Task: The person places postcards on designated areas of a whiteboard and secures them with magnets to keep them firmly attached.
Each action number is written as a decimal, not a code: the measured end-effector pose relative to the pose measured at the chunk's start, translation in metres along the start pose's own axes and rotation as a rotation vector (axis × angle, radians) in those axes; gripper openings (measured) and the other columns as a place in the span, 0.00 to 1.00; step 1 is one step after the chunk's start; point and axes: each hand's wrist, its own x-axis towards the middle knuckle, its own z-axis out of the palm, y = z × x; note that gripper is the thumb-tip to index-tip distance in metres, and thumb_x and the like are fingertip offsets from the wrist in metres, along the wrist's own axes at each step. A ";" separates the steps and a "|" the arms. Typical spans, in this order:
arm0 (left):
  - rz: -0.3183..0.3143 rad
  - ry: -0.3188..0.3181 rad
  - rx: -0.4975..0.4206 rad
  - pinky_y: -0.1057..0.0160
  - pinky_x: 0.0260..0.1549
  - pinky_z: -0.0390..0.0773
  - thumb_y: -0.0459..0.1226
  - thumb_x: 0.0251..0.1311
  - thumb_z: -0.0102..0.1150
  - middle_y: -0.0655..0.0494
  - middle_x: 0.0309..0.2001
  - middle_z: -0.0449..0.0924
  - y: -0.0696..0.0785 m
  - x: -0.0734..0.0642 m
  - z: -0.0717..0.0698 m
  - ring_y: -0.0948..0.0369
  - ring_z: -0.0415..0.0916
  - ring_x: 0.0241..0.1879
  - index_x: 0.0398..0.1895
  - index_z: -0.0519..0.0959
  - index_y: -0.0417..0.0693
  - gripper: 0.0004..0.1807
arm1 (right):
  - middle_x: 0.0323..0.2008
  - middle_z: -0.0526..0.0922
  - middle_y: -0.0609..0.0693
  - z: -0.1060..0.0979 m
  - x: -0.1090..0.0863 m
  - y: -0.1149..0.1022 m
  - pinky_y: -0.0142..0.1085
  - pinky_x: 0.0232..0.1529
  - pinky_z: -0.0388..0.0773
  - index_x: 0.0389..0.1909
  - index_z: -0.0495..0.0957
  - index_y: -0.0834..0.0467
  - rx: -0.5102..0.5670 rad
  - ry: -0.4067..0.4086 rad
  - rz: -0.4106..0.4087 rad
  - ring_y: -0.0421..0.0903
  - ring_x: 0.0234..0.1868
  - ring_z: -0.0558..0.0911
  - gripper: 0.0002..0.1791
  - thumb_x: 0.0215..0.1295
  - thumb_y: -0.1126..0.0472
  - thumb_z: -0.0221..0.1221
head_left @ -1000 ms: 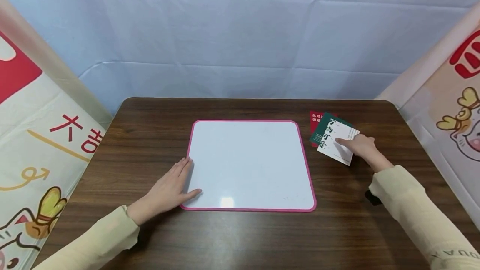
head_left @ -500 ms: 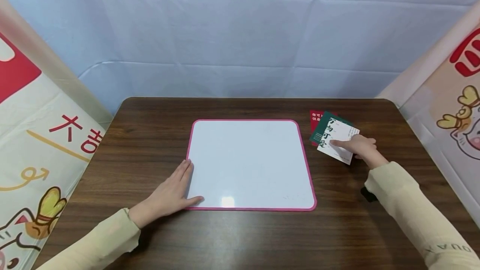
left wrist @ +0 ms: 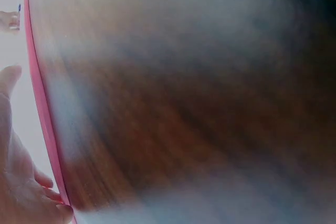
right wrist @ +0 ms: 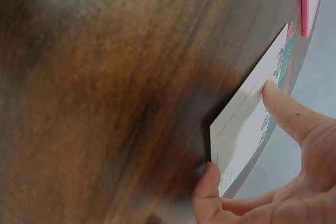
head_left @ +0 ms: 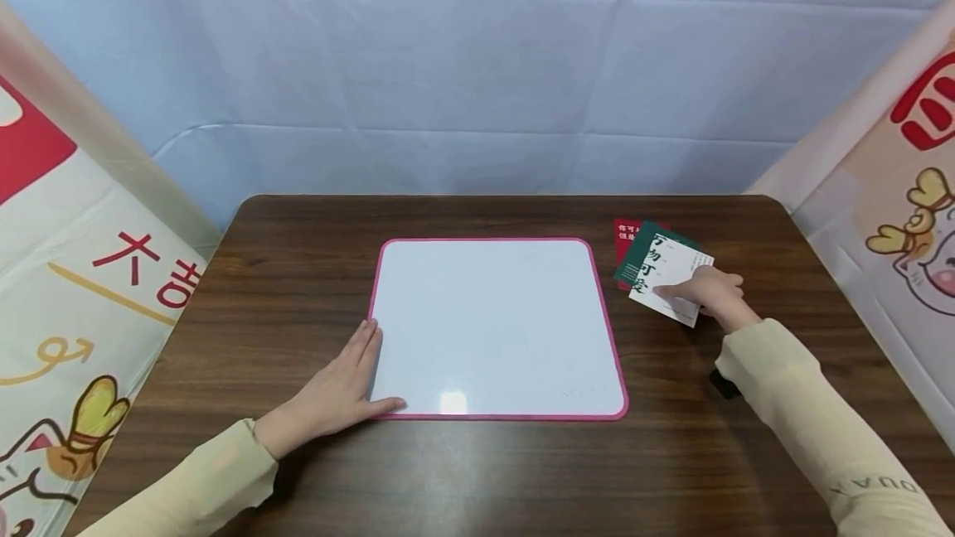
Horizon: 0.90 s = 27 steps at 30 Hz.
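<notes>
A whiteboard (head_left: 492, 330) with a pink rim lies flat in the middle of the table in the head view. On its left edge rests my left hand (head_left: 336, 392), fingers straight, thumb reaching over the lower left corner. My right hand (head_left: 716, 292) grips the right side of a white card (head_left: 671, 272) printed with dark green characters. In the right wrist view, the thumb lies on top of this card (right wrist: 239, 140) while the other fingers bend at its edge. Beneath it, partly covered, are a green card (head_left: 637, 258) and a red card (head_left: 627, 230).
The dark wood table (head_left: 477, 479) has rounded back corners. A pale blue cloth (head_left: 477, 65) hangs behind it. Printed banners stand at the left (head_left: 112, 214) and right (head_left: 880, 214). A black item (head_left: 724, 384) shows under the right sleeve.
My right thumb has slid slightly left and down over the white card, and the wrist has shifted a little left. The left hand has slipped slightly lower along the board's edge.
</notes>
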 end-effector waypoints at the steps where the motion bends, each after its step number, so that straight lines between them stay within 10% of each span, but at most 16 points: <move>1: 0.001 -0.003 0.001 0.51 0.61 0.57 0.72 0.47 0.43 0.42 0.71 0.40 0.000 0.000 0.000 0.50 0.38 0.70 0.69 0.48 0.34 0.59 | 0.40 0.55 0.73 0.000 0.001 0.000 0.38 0.33 0.75 0.55 0.51 0.84 0.001 -0.001 -0.008 0.63 0.42 0.61 0.53 0.51 0.41 0.61; 27: -0.008 -0.045 -0.001 0.52 0.60 0.57 0.71 0.47 0.46 0.39 0.70 0.38 0.002 0.000 -0.004 0.49 0.37 0.69 0.68 0.47 0.31 0.60 | 0.35 0.64 0.71 -0.007 -0.005 0.006 0.44 0.31 0.70 0.44 0.61 0.83 -0.011 0.129 -0.186 0.59 0.34 0.68 0.35 0.54 0.55 0.61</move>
